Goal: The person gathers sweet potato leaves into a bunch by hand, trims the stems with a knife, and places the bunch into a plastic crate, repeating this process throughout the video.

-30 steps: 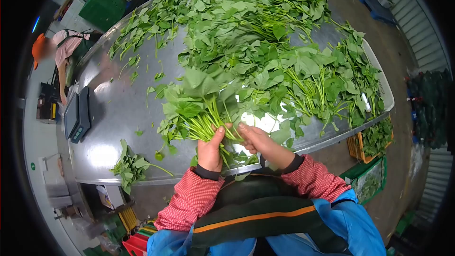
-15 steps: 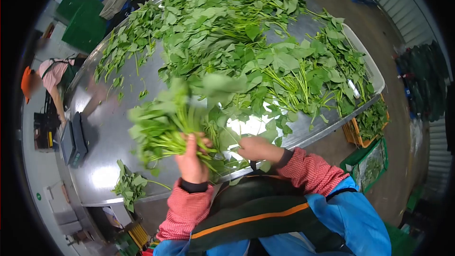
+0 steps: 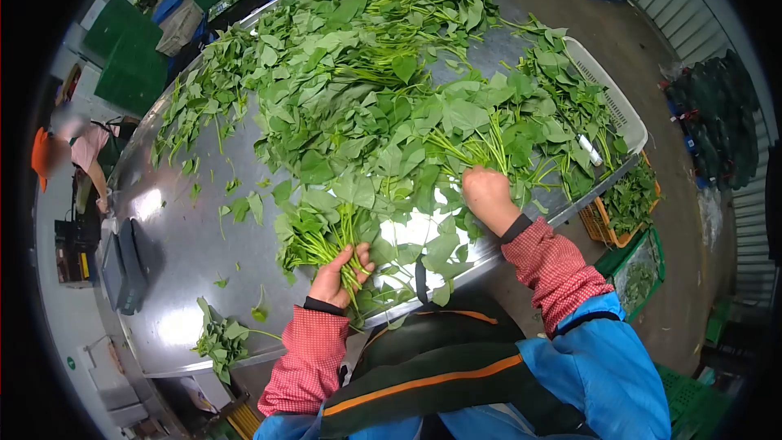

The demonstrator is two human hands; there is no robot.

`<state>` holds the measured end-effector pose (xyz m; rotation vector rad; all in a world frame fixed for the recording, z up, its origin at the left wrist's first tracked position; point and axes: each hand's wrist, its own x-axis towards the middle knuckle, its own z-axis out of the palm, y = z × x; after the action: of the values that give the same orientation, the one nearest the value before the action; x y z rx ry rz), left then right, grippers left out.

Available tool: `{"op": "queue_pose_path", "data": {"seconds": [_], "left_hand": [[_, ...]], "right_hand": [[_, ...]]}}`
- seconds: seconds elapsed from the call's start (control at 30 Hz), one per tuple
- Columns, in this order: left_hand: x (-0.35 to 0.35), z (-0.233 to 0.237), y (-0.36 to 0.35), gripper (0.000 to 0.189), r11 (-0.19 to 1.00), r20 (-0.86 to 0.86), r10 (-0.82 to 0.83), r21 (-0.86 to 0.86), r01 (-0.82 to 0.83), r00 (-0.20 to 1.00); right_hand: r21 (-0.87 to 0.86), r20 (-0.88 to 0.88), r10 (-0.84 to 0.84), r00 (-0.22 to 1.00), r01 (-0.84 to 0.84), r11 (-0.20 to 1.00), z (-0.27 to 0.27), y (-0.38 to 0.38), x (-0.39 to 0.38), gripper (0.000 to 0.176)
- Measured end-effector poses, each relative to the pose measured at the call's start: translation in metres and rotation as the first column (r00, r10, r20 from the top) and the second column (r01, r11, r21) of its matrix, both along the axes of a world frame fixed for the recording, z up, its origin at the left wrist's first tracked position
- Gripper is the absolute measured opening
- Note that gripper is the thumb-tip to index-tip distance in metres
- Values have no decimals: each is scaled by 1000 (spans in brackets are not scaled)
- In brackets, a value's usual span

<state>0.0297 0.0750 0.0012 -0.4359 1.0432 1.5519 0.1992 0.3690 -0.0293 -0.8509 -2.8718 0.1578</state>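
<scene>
My left hand (image 3: 337,279) is wrapped around the stems of a bunch of leafy greens (image 3: 314,238), held low over the near edge of the metal table. The leaves fan out up and to the left of my fist. To the right, my right hand (image 3: 489,195) has its fingers curled in at the stem ends of more leafy greens (image 3: 498,147) lying on the table; its fingertips are partly hidden. A large heap of the same greens (image 3: 350,73) spreads across the table beyond both hands.
The metal table (image 3: 175,261) carries a small loose sprig pile (image 3: 221,338) at near left and a dark scale-like device (image 3: 126,265). A white crate (image 3: 611,94) borders the right side, with an orange crate (image 3: 599,224) of greens below. Another person (image 3: 90,147) stands at left.
My right hand has moved right and forward from beside the bunch to the stems on the table. The bunch in my left hand, blurred before, is now steadier and slightly to the right.
</scene>
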Motion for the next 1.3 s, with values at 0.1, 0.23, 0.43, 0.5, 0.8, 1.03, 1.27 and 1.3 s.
{"op": "queue_pose_path", "data": {"seconds": [0.1,0.23,0.43,0.5,0.8,1.03,1.27,1.3], "left_hand": [[-2,16,-2,24,1000,-33,26,11,-26,999],[-11,32,-5,20,996,-185,78,51,-70,980],[15,73,26,17,983,-476,180,51,-177,861],[20,69,32,23,997,-486,66,7,-72,871],[37,48,49,12,980,-492,150,-41,-195,857],[-33,50,15,12,922,-496,376,119,-367,783],[4,56,38,16,991,-456,135,51,-125,880],[0,53,32,15,997,-423,59,68,-34,904]], "right_hand": [[-397,-155,-158,975,85,914,39,2,-2,12],[-841,-192,-270,944,-17,540,47,12,-1,21],[-363,-284,-124,951,13,932,73,-55,-18,23],[-271,-354,-45,934,-57,961,87,-77,-28,22],[-107,-405,241,882,-308,945,84,-134,-42,12],[-392,-150,278,949,-315,864,68,-118,-4,28],[-787,-227,159,961,-277,552,87,-122,-52,31],[-859,-270,-16,963,-234,455,79,-117,-51,31]]}}
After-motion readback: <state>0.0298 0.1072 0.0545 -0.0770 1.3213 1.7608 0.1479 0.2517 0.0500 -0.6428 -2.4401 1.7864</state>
